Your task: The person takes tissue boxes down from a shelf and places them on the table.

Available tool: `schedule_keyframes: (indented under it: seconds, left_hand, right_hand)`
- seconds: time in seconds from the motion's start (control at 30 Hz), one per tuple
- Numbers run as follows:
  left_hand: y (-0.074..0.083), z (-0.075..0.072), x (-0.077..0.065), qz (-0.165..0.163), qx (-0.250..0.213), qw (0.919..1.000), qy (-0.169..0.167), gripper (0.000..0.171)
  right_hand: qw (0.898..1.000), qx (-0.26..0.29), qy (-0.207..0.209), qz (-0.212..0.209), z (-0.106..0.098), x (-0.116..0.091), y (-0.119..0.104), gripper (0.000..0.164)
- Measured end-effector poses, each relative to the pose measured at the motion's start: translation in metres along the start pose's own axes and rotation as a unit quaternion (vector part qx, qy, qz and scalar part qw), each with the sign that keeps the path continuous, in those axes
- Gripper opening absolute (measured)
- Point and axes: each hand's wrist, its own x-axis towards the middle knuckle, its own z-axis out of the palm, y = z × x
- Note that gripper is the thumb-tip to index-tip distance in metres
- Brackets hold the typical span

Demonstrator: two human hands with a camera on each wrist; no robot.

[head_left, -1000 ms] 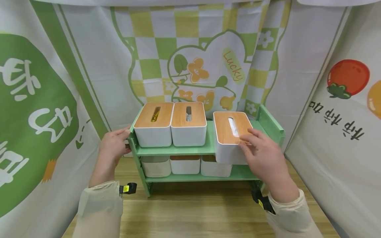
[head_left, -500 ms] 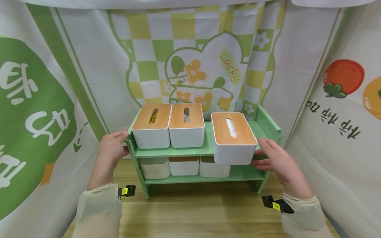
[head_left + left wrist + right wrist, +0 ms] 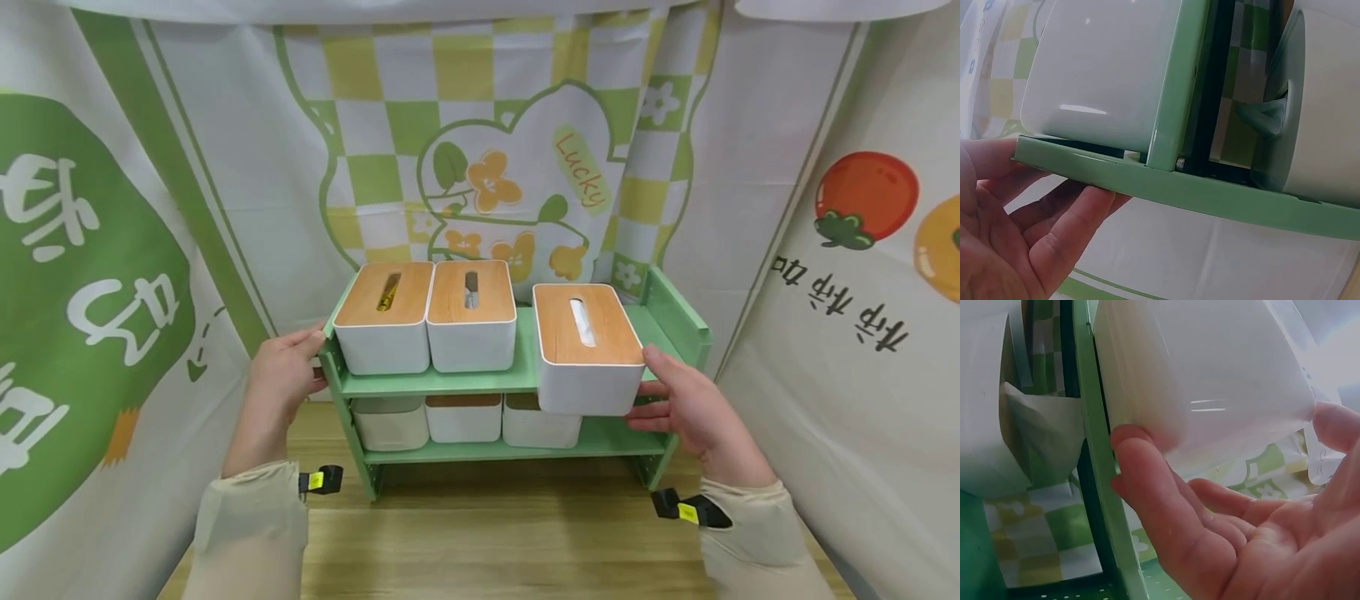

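In the head view, a white tissue box [image 3: 589, 388] with a wood-look lid sits askew on the upper tier of a green two-tier shelf [image 3: 450, 382], its front overhanging the edge. My right hand [image 3: 697, 408] is at its right side. The right wrist view shows the thumb at the upper edge of the box [image 3: 1235, 369] and a fingertip at its lower corner. My left hand [image 3: 283, 379] grips the shelf's left side panel [image 3: 1110, 178], with fingers against its outer face. Two similar tissue boxes, the left one [image 3: 382, 346] and the middle one [image 3: 471, 343], stand side by side.
Three boxes, including a white one [image 3: 463, 421], stand on the lower tier. Tissue [image 3: 1047, 425] pokes from one of them. A gap separates the middle and right upper boxes. Printed cloth [image 3: 405, 125] hangs behind; the floor [image 3: 480, 533] is wood-patterned.
My right hand has gone from the right tissue box's lid to its right side, then shifted slightly left against it. The box has turned a little. My left hand keeps its hold.
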Motion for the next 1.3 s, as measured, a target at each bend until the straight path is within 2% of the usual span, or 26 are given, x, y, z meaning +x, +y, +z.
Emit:
schedule_keyframes:
  seconds: [0.23, 0.43, 0.6, 0.73, 0.87, 1.0, 1.3]
  left_hand:
    - [0.002, 0.000, -0.001, -0.003, 0.017, 0.9998, 0.006, 0.047]
    - [0.000, 0.001, 0.001, -0.002, 0.011, 0.9999, 0.004, 0.047]
    - [0.000, 0.003, 0.002, -0.001, 0.007, 1.0000, 0.002, 0.047]
    - [0.000, 0.002, 0.002, -0.005, 0.005, 1.0000, 0.004, 0.046]
    - [0.001, 0.000, 0.001, -0.004, 0.000, 1.0000, 0.004, 0.046]
    - [0.001, 0.001, 0.002, -0.002, 0.004, 1.0000, 0.002, 0.046]
    - [-0.002, -0.001, 0.002, 0.004, 0.010, 0.9999, 0.005, 0.047]
  right_hand:
    - [1.000, 0.000, -0.015, 0.012, -0.001, 0.004, -0.005, 0.084]
    - [0.999, 0.009, -0.031, 0.012, -0.003, -0.002, -0.004, 0.083]
    - [0.996, 0.053, -0.068, 0.018, -0.010, -0.003, -0.002, 0.081]
    - [0.988, 0.102, -0.112, 0.027, -0.012, 0.003, 0.000, 0.083]
    - [0.982, 0.139, -0.125, 0.036, -0.010, 0.008, -0.001, 0.083]
    - [0.983, 0.135, -0.118, 0.042, -0.011, 0.007, -0.001, 0.082]
    - [0.981, 0.116, -0.152, 0.042, -0.016, 0.007, -0.004, 0.078]
